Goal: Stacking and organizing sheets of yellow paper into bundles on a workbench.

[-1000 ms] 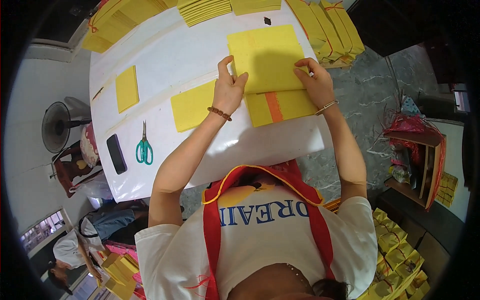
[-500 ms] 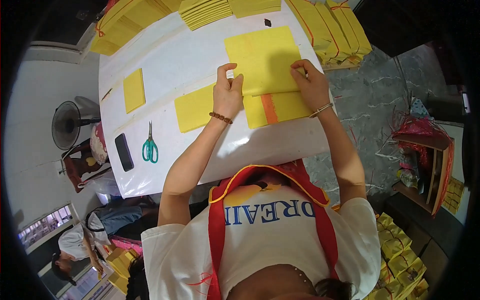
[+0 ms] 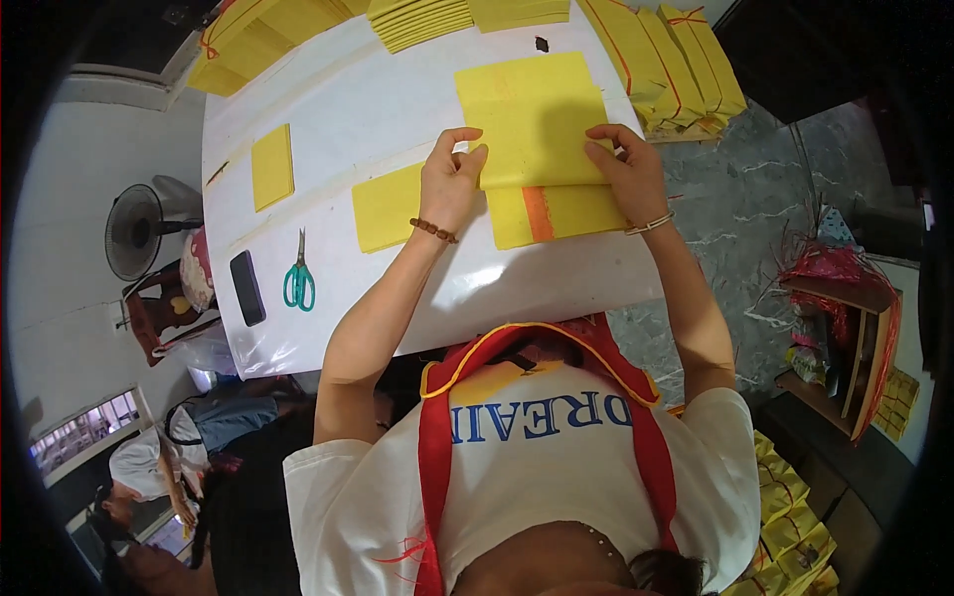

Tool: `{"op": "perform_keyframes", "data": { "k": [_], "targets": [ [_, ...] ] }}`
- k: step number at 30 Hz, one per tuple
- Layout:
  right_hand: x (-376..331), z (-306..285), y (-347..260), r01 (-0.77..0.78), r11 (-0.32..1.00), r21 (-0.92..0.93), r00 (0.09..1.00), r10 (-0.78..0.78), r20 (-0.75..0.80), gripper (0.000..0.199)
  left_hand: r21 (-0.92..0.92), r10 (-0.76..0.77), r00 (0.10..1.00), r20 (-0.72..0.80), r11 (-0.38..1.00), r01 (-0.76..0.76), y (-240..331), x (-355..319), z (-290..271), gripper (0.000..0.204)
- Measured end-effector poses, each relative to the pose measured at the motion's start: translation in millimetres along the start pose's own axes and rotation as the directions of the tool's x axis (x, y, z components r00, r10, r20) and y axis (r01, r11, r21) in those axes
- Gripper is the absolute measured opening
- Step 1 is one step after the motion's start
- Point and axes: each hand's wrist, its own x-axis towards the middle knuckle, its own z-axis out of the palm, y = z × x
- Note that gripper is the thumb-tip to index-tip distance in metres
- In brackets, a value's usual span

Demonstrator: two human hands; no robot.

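Observation:
My left hand (image 3: 452,184) pinches the left edge of a yellow paper sheet (image 3: 532,114) between bent fingers and thumb. The right edge of that sheet is in my right hand (image 3: 628,177), thumb and fingers curled at it. A crease runs across its upper part. Partly under the sheet's near side lies a yellow paper piece (image 3: 581,214) with an orange stripe (image 3: 538,215). Left of it, another flat yellow stack (image 3: 386,211) is partly covered by my left hand and wrist.
Teal-handled scissors (image 3: 299,285), a black phone (image 3: 247,287) and a small yellow stack (image 3: 273,167) lie on the white table (image 3: 328,129). Tied yellow bundles (image 3: 686,74) stand at the far right; folded yellow stacks (image 3: 422,20) line the far edge. Another person (image 3: 154,462) is at lower left.
The whole view has shifted slightly. Both hands keep hold of the sheet at nearly the same place. At lower left, a second person in dark clothing has come further into view.

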Motion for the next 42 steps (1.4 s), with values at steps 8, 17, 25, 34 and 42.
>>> {"op": "perform_keyframes", "data": {
  "k": [8,17,25,34,42],
  "targets": [
    [-13,-1,4,0.032,0.999,-0.029,0.999,-0.033,-0.027,0.02,0.117,0.078,0.996,-0.037,0.99,-0.074,-3,-13,4,0.019],
    [-13,-1,10,-0.058,0.974,0.221,0.998,0.06,-0.003,0.018,0.146,0.08,0.995,-0.063,0.987,-0.07,-2,-9,9,0.022],
    [-7,2,14,-0.067,0.979,0.19,0.998,0.069,-0.003,0.017,0.458,0.341,0.934,-0.108,0.851,-0.258,-6,-4,12,0.013],
    [-6,0,6,-0.063,0.988,0.138,0.998,0.062,0.015,0.018,0.388,0.279,0.954,-0.105,0.895,-0.219,-11,-3,12,0.016],
    [-8,1,4,-0.032,0.998,0.058,0.999,0.033,-0.008,0.017,0.444,0.26,0.963,-0.075,0.873,-0.201,-4,-3,5,0.019]
  ]
}}
